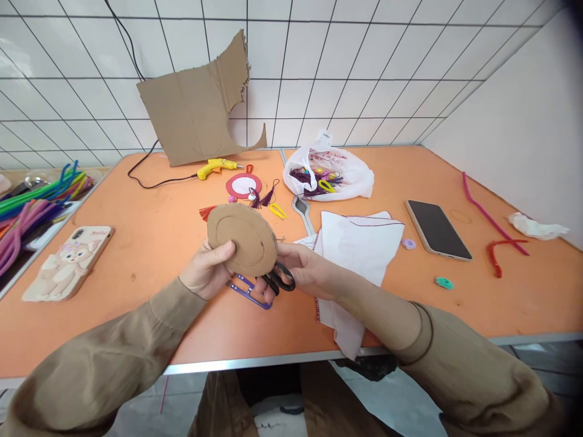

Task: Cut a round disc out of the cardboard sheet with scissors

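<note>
My left hand (207,267) grips a round cardboard disc (243,237) by its left edge, thumb on top. A circle is marked on the disc's face. Black-handled scissors (283,278) are in my right hand (303,267), at the disc's lower right edge; the disc hides their blades. Under the hands lies a purple tool with a frame-like body (250,291), partly covered. Just beyond the disc are a red tassel (207,212), a dark purple tassel (268,194) and a yellow clip-like piece (277,210).
A cut cardboard sheet (186,115) leans on the tiled wall behind a yellow glue gun (218,167). White cloth (359,243) lies right of my hands, with a plastic bag (355,173) behind it. Phones lie right (437,230) and left (68,264); pipe cleaners (27,224) fill the far left.
</note>
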The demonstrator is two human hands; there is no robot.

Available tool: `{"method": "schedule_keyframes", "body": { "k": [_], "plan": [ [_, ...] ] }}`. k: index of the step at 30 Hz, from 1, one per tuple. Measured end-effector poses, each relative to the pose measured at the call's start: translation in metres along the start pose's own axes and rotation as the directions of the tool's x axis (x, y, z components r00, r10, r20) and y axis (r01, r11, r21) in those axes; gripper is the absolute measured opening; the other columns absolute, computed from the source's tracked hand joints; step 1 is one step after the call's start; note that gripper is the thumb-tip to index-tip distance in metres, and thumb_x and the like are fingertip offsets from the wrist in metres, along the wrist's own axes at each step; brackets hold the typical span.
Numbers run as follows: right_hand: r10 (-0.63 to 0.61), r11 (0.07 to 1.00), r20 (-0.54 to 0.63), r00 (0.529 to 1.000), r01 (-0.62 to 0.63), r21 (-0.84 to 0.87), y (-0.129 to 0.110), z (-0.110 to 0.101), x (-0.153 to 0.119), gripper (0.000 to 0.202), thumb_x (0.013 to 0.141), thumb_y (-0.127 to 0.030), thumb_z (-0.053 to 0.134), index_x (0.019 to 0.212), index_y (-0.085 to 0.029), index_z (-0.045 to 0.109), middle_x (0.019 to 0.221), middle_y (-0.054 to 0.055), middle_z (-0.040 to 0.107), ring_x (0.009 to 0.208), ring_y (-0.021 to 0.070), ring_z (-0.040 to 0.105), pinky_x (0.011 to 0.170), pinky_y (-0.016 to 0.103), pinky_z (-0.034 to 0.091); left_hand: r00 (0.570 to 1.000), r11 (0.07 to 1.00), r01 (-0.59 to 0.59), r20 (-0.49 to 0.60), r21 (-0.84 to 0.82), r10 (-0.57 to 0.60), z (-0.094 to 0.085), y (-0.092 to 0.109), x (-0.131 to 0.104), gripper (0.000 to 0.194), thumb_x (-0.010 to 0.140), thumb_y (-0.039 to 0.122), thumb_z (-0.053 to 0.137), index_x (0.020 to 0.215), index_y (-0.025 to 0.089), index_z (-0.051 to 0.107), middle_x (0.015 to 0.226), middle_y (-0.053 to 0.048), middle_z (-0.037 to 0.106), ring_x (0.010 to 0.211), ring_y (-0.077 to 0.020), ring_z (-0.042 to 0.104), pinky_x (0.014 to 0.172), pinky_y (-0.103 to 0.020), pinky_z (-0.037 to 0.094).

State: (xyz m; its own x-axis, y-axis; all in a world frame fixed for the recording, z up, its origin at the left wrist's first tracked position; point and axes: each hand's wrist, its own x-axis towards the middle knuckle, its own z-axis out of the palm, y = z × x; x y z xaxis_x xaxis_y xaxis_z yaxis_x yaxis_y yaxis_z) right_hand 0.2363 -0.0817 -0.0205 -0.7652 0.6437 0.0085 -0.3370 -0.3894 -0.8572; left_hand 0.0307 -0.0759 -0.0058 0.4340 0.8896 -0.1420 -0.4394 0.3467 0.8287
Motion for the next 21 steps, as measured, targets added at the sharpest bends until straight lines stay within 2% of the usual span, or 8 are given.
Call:
{"method": "schedule_keyframes", "body": {
  "k": [3, 5, 7, 9, 11, 13, 17, 21],
  "plan": [
    [-0.024, 0.999, -0.048, 0.999, 0.022, -0.035, 0.001, 0.001, 0.002, 0.055, 0.073, -0.035, 0.082, 0.118, -0.013, 0.059, 0.082, 0.006, 0.07, 0.068, 0.0151, 0.068, 0.063, 0.028, 0.053, 0.999, 0.999, -0.004, 0.038, 0.033, 0.002, -0.003, -0.001, 0.003, 0.034, 0.073, 0.038, 0.079, 0.093, 0.012, 0.074, 0.076, -0.014, 0.076, 0.07, -0.0322, 0.073, 0.073, -0.046, 0.058],
    [-0.062, 0.997, -0.12, 0.991, 0.055, -0.062, -0.001, 0.0, 0.003, 0.06, 0.07, -0.033, 0.084, 0.121, -0.014, 0.058, 0.08, 0.004, 0.07, 0.066, 0.0141, 0.067, 0.065, 0.027, 0.052, 0.998, 0.998, -0.063, -0.024, -0.006, 0.063, -0.005, 0.002, 0.006, 0.039, 0.071, 0.031, 0.08, 0.105, 0.015, 0.072, 0.088, -0.012, 0.077, 0.089, -0.0326, 0.073, 0.08, -0.041, 0.059],
    [-0.137, 0.989, -0.227, 0.964, 0.12, -0.087, -0.005, -0.002, 0.002, 0.063, 0.068, -0.031, 0.085, 0.122, -0.017, 0.058, 0.082, 0.003, 0.072, 0.067, 0.0135, 0.068, 0.069, 0.028, 0.053, 0.979, 0.986, -0.156, -0.139, -0.061, 0.147, -0.006, 0.008, 0.009, 0.051, 0.069, 0.024, 0.081, 0.119, 0.019, 0.068, 0.101, -0.01, 0.077, 0.103, -0.0299, 0.07, 0.082, -0.034, 0.059],
    [-0.219, 0.975, -0.312, 0.925, 0.196, -0.102, -0.01, -0.003, 0.0, 0.062, 0.067, -0.031, 0.085, 0.122, -0.019, 0.059, 0.085, 0.003, 0.073, 0.069, 0.0134, 0.068, 0.074, 0.03, 0.053, 0.931, 0.968, -0.234, -0.309, -0.088, 0.196, -0.009, 0.016, 0.013, 0.054, 0.072, 0.016, 0.078, 0.124, 0.021, 0.065, 0.107, -0.006, 0.076, 0.102, -0.0247, 0.07, 0.077, -0.027, 0.06],
    [-0.284, 0.959, -0.352, 0.892, 0.266, -0.101, -0.014, -0.004, -0.001, 0.059, 0.069, -0.034, 0.084, 0.121, -0.02, 0.059, 0.085, 0.002, 0.073, 0.069, 0.0128, 0.068, 0.075, 0.03, 0.053, 0.877, 0.973, -0.211, -0.457, -0.096, 0.145, -0.011, 0.022, 0.016, 0.048, 0.076, 0.007, 0.072, 0.122, 0.019, 0.065, 0.104, -0.005, 0.077, 0.091, -0.0196, 0.073, 0.069, -0.023, 0.061],
    [-0.305, 0.952, -0.367, 0.879, 0.293, -0.089, -0.015, -0.005, -0.001, 0.056, 0.071, -0.037, 0.082, 0.12, -0.021, 0.06, 0.084, 0.001, 0.074, 0.069, 0.0119, 0.067, 0.075, 0.03, 0.053, 0.848, 0.977, -0.176, -0.523, -0.121, 0.088, -0.012, 0.024, 0.019, 0.039, 0.081, 0.003, 0.065, 0.118, 0.014, 0.067, 0.1, -0.006, 0.077, 0.082, -0.0163, 0.073, 0.065, -0.022, 0.062],
    [-0.228, 0.974, -0.342, 0.912, 0.214, -0.077, -0.008, -0.005, 0.001, 0.05, 0.073, -0.039, 0.081, 0.115, -0.018, 0.064, 0.086, 0.004, 0.074, 0.067, 0.0118, 0.066, 0.071, 0.029, 0.053, 0.875, 0.978, -0.158, -0.479, -0.136, 0.074, -0.01, 0.018, 0.019, 0.029, 0.084, 0.003, 0.062, 0.111, 0.011, 0.069, 0.095, -0.005, 0.078, 0.078, -0.0158, 0.073, 0.061, -0.022, 0.063],
    [-0.179, 0.983, -0.311, 0.933, 0.179, -0.03, -0.002, -0.006, 0.001, 0.051, 0.071, -0.041, 0.082, 0.112, -0.015, 0.067, 0.084, 0.005, 0.073, 0.065, 0.011, 0.065, 0.068, 0.026, 0.052, 0.89, 0.978, -0.19, -0.435, -0.089, 0.133, -0.007, 0.013, 0.016, 0.026, 0.08, 0.004, 0.068, 0.104, 0.012, 0.072, 0.094, -0.005, 0.078, 0.083, -0.0162, 0.073, 0.071, -0.024, 0.063]
  ]
}}
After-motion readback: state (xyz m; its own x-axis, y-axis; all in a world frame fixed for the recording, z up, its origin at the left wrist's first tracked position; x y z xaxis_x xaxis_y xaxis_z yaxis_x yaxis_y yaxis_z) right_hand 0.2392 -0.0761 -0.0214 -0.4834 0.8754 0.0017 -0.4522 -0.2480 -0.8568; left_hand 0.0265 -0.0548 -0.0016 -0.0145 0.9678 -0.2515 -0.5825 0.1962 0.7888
